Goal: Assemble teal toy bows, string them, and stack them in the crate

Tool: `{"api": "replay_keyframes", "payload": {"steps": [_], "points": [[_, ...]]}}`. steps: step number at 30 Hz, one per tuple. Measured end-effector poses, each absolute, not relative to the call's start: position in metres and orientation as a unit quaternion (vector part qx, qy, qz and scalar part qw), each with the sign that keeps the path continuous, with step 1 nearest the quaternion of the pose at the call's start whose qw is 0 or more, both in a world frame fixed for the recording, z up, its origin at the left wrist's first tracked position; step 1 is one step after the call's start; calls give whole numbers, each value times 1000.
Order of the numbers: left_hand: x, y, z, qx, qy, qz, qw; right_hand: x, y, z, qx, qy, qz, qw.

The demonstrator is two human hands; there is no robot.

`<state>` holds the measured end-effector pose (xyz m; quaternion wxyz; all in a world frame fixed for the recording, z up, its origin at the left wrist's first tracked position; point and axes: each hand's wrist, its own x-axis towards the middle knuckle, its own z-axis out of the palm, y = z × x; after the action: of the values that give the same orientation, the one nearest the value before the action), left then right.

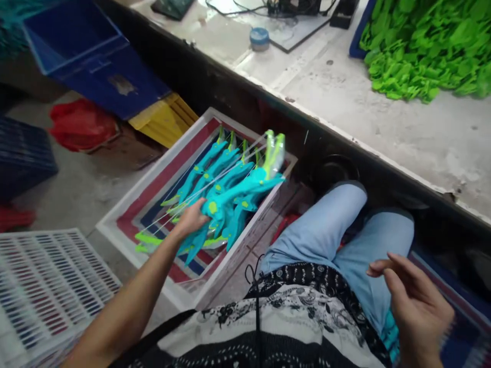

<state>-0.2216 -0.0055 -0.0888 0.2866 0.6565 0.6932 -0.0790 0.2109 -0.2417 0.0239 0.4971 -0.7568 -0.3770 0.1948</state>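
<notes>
My left hand (193, 219) is closed around the grip of a turquoise toy bow (241, 190) with yellow-green tips and a pale string, over the white crate at my left. Part of the grip is hidden by my fingers, and a second bow may be in the same grasp. Below it, several similar toy bows (207, 176) lie side by side in the crate (134, 204), which has a red, white and blue striped lining. To the right of my lap, my right hand (416, 301) hangs in the air with fingers loosely bent and apart, holding nothing.
A worktable (383, 138) runs across the front, with a heap of green plastic parts (429, 56) and a blue-lidded jar (260, 39). Blue bins (103, 76), a yellow crate (164, 120) and a red bag (82, 125) stand left. A white slatted basket (49, 286) is lower left.
</notes>
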Motion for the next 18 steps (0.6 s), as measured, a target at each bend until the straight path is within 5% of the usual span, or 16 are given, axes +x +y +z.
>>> {"api": "replay_keyframes", "payload": {"steps": [7,18], "points": [[-239,40,-191,587,751,-31,301,207,-216,2,-758,-434,234,428],[-248,52,-250,588,729,-34,349,204,-198,-2,-784,-427,253,373]]}}
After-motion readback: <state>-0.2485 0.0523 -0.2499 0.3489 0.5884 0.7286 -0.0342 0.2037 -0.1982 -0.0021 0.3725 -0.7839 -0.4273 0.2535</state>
